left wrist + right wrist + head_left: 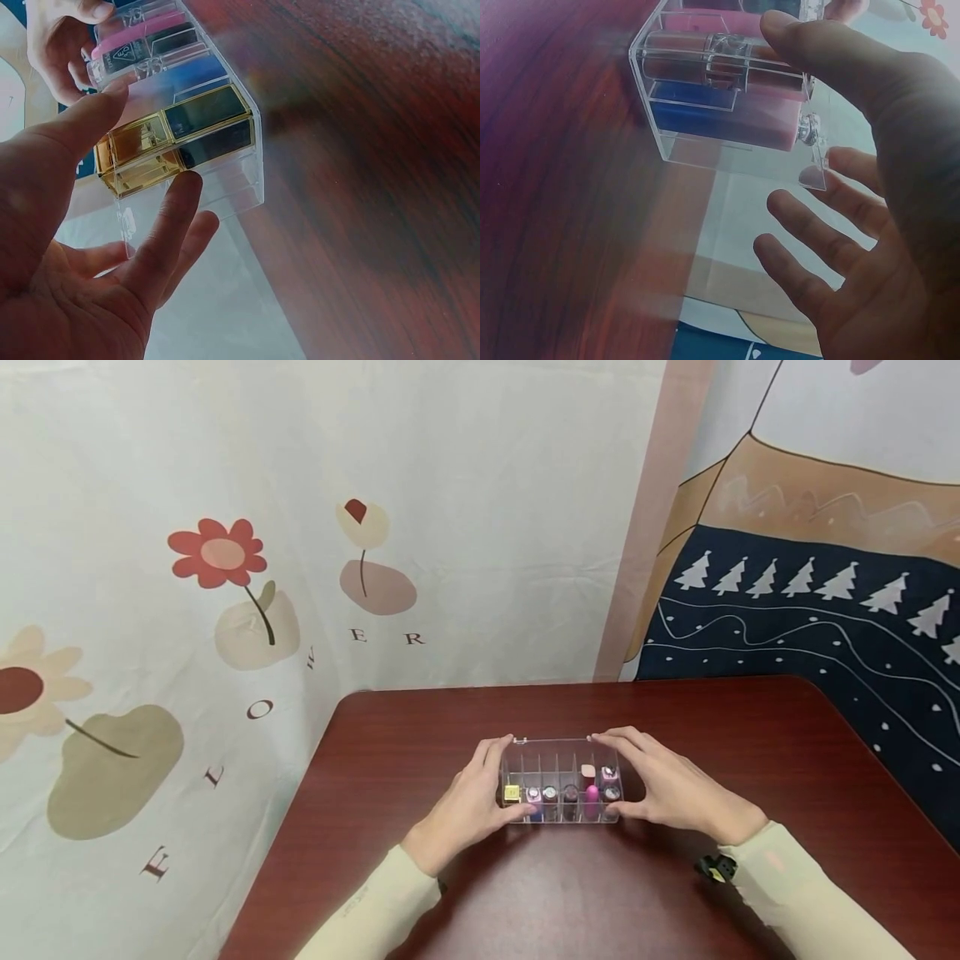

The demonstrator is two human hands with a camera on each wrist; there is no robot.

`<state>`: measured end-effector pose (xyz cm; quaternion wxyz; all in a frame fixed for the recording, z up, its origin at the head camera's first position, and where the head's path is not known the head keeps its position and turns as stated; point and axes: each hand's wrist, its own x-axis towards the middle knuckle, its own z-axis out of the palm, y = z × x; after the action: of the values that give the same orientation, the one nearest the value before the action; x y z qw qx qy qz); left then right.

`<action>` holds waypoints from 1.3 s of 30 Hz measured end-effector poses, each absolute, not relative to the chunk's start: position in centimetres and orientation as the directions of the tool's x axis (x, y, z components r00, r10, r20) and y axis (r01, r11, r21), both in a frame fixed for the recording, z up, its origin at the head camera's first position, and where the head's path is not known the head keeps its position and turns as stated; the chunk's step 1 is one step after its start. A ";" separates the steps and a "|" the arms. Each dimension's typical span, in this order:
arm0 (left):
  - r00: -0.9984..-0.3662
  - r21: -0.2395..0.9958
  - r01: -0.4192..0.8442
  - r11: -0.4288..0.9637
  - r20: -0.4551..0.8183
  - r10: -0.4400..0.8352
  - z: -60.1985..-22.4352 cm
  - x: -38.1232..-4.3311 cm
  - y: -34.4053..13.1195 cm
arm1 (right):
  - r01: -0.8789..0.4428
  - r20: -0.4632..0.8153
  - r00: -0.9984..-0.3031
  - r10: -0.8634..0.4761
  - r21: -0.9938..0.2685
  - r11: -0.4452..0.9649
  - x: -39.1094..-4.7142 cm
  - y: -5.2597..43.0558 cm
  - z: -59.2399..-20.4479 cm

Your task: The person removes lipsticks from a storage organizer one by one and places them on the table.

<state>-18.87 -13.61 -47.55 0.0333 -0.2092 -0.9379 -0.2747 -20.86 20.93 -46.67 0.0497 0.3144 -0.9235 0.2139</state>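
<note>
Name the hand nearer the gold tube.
Left: the left hand is beside the gold tube, holding that end of the clear box; the right hand holds the opposite end.

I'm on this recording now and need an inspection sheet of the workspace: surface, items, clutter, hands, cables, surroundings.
Surface: red-brown table, wood grain visible.
Items: clear organizer with compartments, holding several tubes, among them a gold-and-black one at its left end and a bright pink one.
Clutter: nothing seen.
Hands: left hand and right hand hold the organizer at opposite ends, thumbs in front.
Cables: nothing seen.
Surroundings: flower-print backdrop behind; tree-print backdrop at right.
</note>
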 end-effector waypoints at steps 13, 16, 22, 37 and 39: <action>-0.913 0.511 0.403 0.759 0.167 0.373 -47.4 -19.2 -13.4 | -0.636 0.259 -0.772 -0.581 -0.325 0.700 -21.4 20.9 -45.6; -0.913 0.510 0.403 0.760 0.164 0.373 -47.3 -19.2 -13.3 | -0.673 0.302 -0.739 -0.602 -0.295 0.678 -21.5 20.7 -45.2; -0.915 0.515 0.398 0.759 0.162 0.369 -47.6 -19.1 -13.4 | -0.727 0.349 -0.683 -0.641 -0.239 0.644 -21.7 19.9 -44.7; -0.907 0.491 0.420 0.763 0.201 0.370 -48.0 -19.2 -13.5 | -0.749 0.340 -0.660 -0.669 -0.228 0.623 -22.2 18.9 -44.9; -0.907 0.493 0.420 0.762 0.201 0.369 -48.1 -19.2 -13.6 | -0.748 0.338 -0.661 -0.670 -0.227 0.623 -22.3 18.9 -45.1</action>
<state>-19.22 -13.55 -48.09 0.0461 -0.2104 -0.9375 -0.2732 -22.29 18.87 -45.05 0.1108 0.3967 -0.8940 0.1763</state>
